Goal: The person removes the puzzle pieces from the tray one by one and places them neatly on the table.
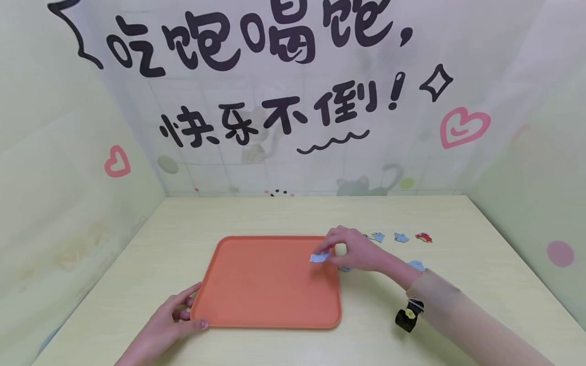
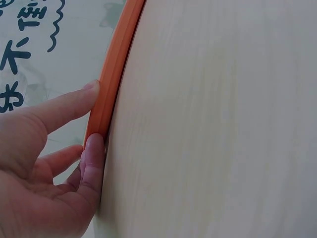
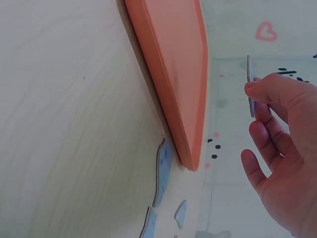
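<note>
An orange-red tray lies on the table. My left hand grips its near left corner, thumb on the front edge and fingers along the left side; the left wrist view shows the fingertips on the tray's outer wall. Over the tray's right part, my right hand pinches a light blue puzzle piece between thumb and fingers. Seen edge-on in the right wrist view, this thin piece is held up in the air. The tray's inside shows no other piece.
Right of the tray lie several flat puzzle pieces: blue ones and a red one. Another blue piece lies behind the right forearm, and one sits close beside the tray's edge. A printed sheet hangs behind the table.
</note>
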### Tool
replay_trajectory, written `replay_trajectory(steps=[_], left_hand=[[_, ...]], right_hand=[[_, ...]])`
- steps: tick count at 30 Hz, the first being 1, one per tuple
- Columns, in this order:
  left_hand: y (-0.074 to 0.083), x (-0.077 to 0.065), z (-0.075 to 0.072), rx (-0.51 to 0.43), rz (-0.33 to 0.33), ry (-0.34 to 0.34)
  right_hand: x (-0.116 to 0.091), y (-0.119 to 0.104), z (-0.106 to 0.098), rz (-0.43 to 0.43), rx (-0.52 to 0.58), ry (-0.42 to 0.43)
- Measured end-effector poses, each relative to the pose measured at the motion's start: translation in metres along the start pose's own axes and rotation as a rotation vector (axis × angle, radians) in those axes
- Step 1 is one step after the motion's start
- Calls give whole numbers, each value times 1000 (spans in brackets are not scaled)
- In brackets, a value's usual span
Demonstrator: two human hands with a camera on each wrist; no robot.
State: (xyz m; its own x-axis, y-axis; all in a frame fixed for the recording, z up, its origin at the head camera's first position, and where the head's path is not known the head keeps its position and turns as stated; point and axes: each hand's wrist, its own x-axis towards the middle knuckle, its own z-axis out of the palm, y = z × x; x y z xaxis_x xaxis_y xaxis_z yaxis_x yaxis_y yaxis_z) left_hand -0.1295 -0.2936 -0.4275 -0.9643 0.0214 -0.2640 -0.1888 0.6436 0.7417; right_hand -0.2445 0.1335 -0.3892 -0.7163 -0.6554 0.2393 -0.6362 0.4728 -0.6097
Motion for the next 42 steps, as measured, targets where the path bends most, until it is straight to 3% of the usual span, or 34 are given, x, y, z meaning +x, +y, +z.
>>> replay_trajectory(steps=[8,21,30,42], left_hand=[[0,0,-1,13,-7,2],[-1,-1,-2,31,-1,4],[0,0,0,24,-14,-1],[0,-1,0,21,-4,0]], right_hand=[[-17,15,-24,29,1,86],[-50,41,-54,167,-40,181],[-85,60,-71,244,-128,227],[-127,84,-83,265,-201,266]])
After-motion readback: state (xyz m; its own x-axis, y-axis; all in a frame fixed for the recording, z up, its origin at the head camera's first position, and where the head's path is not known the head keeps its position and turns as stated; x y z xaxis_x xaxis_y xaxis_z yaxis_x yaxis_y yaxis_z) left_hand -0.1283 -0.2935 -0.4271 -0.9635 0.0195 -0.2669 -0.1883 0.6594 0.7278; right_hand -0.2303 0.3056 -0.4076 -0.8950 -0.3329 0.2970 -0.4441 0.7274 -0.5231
